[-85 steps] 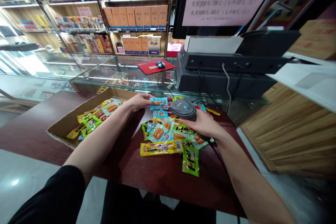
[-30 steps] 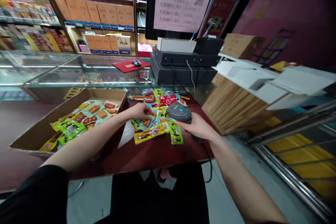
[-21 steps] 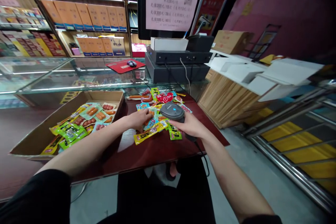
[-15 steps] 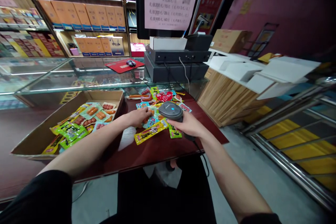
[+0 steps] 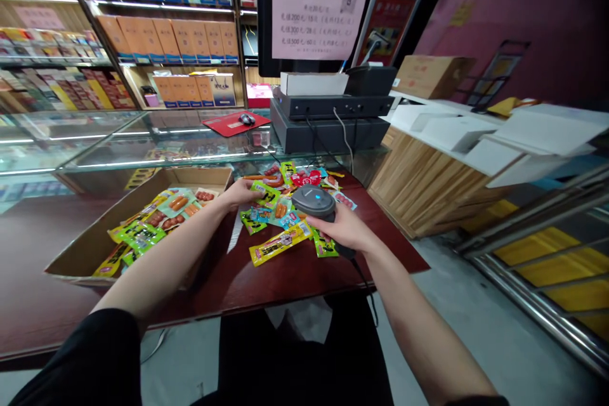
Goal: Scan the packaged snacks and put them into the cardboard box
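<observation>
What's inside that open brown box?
The box holds green, yellow and clear snack packets, some showing sausages. The left forearm covers one part; whatever lies beneath the upper packets is hidden.

Pink sheet on the monitor: heading 游乐场办卡充值, beside a QR code. The first price line is blurred; beneath it stand 充值200元/15次 (about 13元 each), 充值300元/28次 (about 10元 each) and 充值500元/60次 (about 8元 each). The bottom line is too small to read. Print on the orange boxes, red poster, yellow packet, green packet and scanner is likewise illegible.
</observation>
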Demonstrator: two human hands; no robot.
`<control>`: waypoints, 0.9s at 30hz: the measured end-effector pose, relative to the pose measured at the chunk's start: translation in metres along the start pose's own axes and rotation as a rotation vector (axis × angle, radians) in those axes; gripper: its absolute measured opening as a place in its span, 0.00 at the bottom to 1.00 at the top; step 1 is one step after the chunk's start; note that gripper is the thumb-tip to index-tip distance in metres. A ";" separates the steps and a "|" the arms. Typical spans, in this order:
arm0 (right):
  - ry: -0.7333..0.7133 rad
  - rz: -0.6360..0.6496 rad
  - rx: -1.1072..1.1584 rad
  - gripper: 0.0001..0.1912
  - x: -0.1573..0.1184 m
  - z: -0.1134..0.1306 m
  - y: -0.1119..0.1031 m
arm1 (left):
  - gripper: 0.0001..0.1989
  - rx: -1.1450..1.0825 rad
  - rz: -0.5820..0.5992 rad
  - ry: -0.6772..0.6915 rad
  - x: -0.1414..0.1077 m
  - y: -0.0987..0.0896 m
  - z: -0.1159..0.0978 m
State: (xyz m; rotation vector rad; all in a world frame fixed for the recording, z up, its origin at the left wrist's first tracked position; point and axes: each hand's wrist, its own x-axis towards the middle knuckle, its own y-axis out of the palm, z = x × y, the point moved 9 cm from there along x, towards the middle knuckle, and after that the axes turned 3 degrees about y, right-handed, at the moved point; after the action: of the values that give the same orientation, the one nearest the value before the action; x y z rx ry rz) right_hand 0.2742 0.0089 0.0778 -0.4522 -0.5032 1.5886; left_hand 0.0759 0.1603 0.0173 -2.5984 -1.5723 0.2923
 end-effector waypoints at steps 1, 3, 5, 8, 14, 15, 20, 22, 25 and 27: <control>-0.013 -0.012 -0.002 0.21 -0.001 0.003 0.000 | 0.21 -0.061 -0.011 -0.023 0.000 0.000 0.001; -0.040 -0.033 -0.003 0.21 -0.003 0.008 0.000 | 0.24 -0.151 -0.025 -0.029 -0.001 0.001 -0.001; -0.050 -0.046 -0.003 0.20 -0.004 0.011 0.001 | 0.24 -0.212 -0.038 0.000 -0.003 0.001 -0.007; -0.063 -0.056 -0.006 0.20 -0.003 0.015 0.003 | 0.25 -0.284 -0.033 0.028 -0.003 0.003 -0.013; -0.114 -0.097 -0.036 0.20 0.001 0.027 0.001 | 0.22 -0.346 0.029 -0.049 -0.005 0.012 -0.011; -0.109 -0.098 -0.045 0.19 0.003 0.028 0.001 | 0.21 -0.352 0.027 -0.063 -0.005 0.012 -0.010; -0.116 -0.065 -0.084 0.21 0.013 0.031 0.007 | 0.20 -0.320 -0.007 -0.093 -0.008 0.015 -0.010; -0.123 -0.066 -0.092 0.21 0.018 0.030 0.010 | 0.24 -0.288 -0.013 -0.073 -0.009 0.015 -0.013; -0.111 -0.083 -0.104 0.21 0.023 0.027 0.012 | 0.29 -0.273 -0.065 -0.076 -0.009 0.010 -0.013; -0.085 -0.087 -0.117 0.20 0.025 0.024 0.013 | 0.26 -0.287 -0.115 -0.076 -0.007 0.004 -0.011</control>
State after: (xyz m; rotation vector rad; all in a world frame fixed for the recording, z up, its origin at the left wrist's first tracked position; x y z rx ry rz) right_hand 0.2484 0.0314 0.0906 -0.4468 -0.6748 1.5044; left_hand 0.0784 0.1527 0.0280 -2.7139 -1.9102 0.1684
